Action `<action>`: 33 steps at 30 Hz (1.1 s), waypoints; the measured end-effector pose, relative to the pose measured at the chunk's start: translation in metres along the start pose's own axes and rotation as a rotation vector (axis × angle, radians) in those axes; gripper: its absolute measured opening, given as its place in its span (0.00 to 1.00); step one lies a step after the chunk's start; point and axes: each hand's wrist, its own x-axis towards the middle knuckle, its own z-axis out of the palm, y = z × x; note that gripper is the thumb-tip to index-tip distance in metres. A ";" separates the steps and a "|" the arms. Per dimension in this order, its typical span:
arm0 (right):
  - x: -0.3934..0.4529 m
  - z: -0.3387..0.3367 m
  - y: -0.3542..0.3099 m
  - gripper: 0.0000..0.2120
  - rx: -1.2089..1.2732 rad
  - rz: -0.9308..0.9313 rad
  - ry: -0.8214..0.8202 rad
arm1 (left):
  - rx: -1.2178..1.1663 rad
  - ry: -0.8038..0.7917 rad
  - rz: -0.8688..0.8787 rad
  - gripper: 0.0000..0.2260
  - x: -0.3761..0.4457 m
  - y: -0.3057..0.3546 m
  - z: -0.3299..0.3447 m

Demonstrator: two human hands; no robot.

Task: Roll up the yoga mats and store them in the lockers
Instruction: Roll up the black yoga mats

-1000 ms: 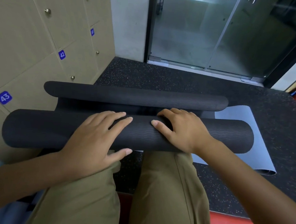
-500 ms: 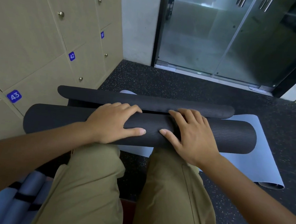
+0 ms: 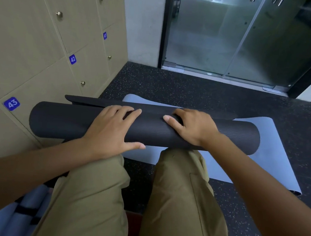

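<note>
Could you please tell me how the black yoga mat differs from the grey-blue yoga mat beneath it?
The black yoga mat is almost fully rolled into a thick tube, while the grey-blue yoga mat lies flat and unrolled on the floor. The left hand and right hand press on the black mat; neither touches the grey-blue one. The black mat lies on top, the grey-blue under it. Both lie beside the lockers.

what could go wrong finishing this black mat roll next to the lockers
1. The left hand and right hand only press the middle of the black yoga mat, so its free ends could roll unevenly and telescope.
2. The last loose flap may spring back open if the pressure eases.
3. The roll lies on the grey mat, which could drag or bunch beneath it.
</note>
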 end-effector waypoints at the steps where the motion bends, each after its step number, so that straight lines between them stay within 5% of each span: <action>1: 0.007 -0.002 0.002 0.33 0.025 0.007 -0.058 | 0.019 -0.020 -0.004 0.50 0.003 -0.002 0.003; 5: 0.026 -0.009 0.007 0.35 0.133 0.029 -0.259 | 0.037 -0.114 -0.004 0.55 0.022 -0.009 0.010; 10: 0.038 -0.013 0.012 0.28 0.221 0.020 -0.365 | -0.058 -0.225 -0.018 0.48 0.043 -0.020 0.012; 18: 0.029 0.011 0.025 0.56 -0.047 -0.138 -0.293 | -0.303 -0.550 -0.112 0.33 0.082 -0.043 0.016; 24: 0.056 0.018 0.032 0.44 0.151 -0.037 -0.384 | -0.383 -0.681 -0.130 0.27 0.097 -0.047 0.025; 27: 0.069 0.024 0.043 0.40 0.240 0.015 -0.451 | -0.317 -0.632 -0.096 0.34 0.096 -0.049 0.028; 33: 0.086 0.030 0.059 0.33 0.374 0.043 -0.526 | 0.012 -0.292 0.105 0.54 0.075 -0.045 0.050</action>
